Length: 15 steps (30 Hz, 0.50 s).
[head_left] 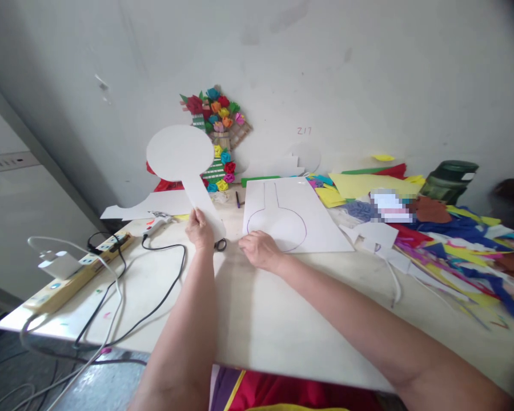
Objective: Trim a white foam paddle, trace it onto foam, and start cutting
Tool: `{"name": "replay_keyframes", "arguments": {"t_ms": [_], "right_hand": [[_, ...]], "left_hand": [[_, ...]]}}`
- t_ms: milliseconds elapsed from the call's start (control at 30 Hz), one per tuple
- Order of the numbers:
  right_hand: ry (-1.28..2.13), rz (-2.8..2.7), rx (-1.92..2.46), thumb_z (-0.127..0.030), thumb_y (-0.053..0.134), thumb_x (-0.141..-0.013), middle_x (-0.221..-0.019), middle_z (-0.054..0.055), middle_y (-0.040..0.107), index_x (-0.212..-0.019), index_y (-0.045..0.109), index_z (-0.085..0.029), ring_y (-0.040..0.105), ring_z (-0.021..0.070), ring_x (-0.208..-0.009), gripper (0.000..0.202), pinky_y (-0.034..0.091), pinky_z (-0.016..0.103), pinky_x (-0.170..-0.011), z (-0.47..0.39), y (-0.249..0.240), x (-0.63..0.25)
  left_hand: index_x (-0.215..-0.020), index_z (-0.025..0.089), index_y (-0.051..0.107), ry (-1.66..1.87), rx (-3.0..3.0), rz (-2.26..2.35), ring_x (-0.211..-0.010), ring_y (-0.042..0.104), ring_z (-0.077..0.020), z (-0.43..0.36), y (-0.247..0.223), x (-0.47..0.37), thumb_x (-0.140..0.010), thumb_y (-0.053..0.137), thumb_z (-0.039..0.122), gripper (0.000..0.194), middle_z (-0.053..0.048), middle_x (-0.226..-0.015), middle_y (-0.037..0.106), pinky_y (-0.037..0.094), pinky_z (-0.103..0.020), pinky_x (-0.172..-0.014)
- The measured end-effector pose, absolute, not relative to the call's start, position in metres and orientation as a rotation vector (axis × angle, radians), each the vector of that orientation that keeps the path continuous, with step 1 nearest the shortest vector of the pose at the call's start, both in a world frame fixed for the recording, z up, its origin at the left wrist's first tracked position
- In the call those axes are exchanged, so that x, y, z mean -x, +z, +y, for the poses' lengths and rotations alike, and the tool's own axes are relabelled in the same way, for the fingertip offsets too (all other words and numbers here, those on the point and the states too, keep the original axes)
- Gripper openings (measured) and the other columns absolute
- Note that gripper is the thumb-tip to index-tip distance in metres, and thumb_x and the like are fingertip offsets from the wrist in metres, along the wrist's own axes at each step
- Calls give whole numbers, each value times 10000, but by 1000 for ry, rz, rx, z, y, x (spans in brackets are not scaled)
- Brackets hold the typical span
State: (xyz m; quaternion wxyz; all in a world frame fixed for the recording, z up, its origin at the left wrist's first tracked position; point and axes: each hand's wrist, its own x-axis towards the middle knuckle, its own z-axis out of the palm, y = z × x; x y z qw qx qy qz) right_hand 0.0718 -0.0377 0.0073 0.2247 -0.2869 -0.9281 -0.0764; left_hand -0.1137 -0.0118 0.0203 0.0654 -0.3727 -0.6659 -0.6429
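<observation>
My left hand (200,229) is closed round the narrow handle of a white paddle-shaped card cutout (180,153), raised above the table with its round end up. Under the handle's lower end, a dark ring like a scissor handle (220,245) shows; the rest is hidden. My right hand (260,250) has its fingers curled together at the near left corner of a white sheet of card (321,228), apparently gripping it. Drawn on this flat sheet in purple is a similar outline, its circle towards me and its handle pointing away. A dark pen (237,200) lies beyond, between both hands.
On the left a yellow power strip (89,268), cables and a glue gun (156,224) lie near a card offcut (154,204). Colourful flower crafts (220,114) stand at the wall. Coloured scraps (466,245) and a green bottle (449,181) occupy the right.
</observation>
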Motion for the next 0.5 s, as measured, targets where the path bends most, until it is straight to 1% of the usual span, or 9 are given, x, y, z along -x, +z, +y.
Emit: {"name": "replay_keyframes", "arguments": {"t_ms": [33,100,167,333,433,500], "right_hand": [[-196,-2578,756,-153,403,-789,-859,48,635,-874,609,-159,514,160,-804,223,319,275,-731,-39,8,-63],[-164,-2625,641,-118,405,-775,-1002,47,609,-1033,560,-174,494,155,-905,306,310,273,-788,-42,8,-46],[-143,-2686,609,-127,415,-774,-1034,56,596,-1098,524,-180,472,162,-961,345,301,282,-815,-45,10,-33],[-146,-2678,768,-199,375,-828,-904,73,623,-997,574,-164,481,182,-897,263,307,304,-786,-50,13,-21],[-152,-2637,837,-225,369,-837,-869,72,634,-941,599,-153,487,184,-877,263,312,300,-768,-49,14,-21],[-149,-2607,878,-287,382,-838,-864,73,640,-909,614,-155,492,187,-870,276,314,300,-767,-49,15,-19]], "left_hand": [[-856,184,624,-1929,1087,-2012,-614,446,-137,-13,21,115,-841,301,406,392,-29,-659,551,324,-243,-594],[-827,176,619,-1910,1010,-2027,-603,436,-136,-14,21,117,-847,292,388,391,-36,-654,550,316,-248,-590],[-812,170,614,-1893,965,-2052,-597,431,-136,-16,20,118,-851,289,369,383,-40,-658,551,311,-253,-591],[-773,175,602,-1886,983,-2092,-580,414,-135,-13,16,118,-849,285,381,386,-34,-639,545,304,-255,-576],[-744,174,595,-1916,1007,-2076,-569,403,-133,-10,14,116,-848,277,404,406,-31,-619,535,304,-254,-567],[-738,168,592,-1952,1040,-2048,-568,407,-131,-9,14,114,-848,277,403,408,-32,-619,534,308,-251,-566]]}}
